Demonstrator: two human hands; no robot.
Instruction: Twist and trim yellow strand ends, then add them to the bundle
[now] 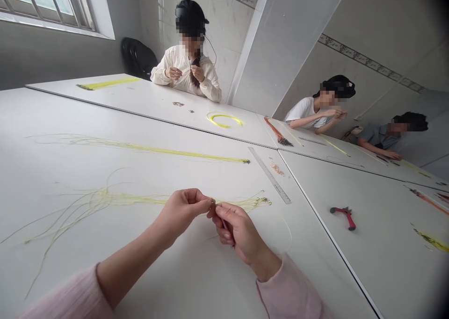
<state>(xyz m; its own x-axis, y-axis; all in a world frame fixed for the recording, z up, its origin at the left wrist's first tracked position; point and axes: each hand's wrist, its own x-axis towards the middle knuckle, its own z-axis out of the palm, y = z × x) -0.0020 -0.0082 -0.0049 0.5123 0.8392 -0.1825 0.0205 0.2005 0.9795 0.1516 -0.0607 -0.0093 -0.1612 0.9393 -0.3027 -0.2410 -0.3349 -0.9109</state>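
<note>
My left hand (185, 210) and my right hand (239, 228) meet above the white table, fingertips almost touching. The left thumb and forefinger pinch something too small to make out. In my right hand's curled fingers lies a slim dark stick-like tool (225, 224), its lower end showing below the palm. A pale line loops out on the table to the right. Beneath and behind my hands lies a loose bundle of yellow fishing lines (136, 199), with small fish hooks (262, 200) gathered at its right end and loose tails spreading left.
Farther back lies another yellow line bundle (182, 153). A clear ruler (270, 175) and a pile of small copper-coloured pieces (277, 169) are to the right, with red-handled pliers (345, 217) beyond a table seam. Across sit several co-workers, one in a white jacket (206, 78).
</note>
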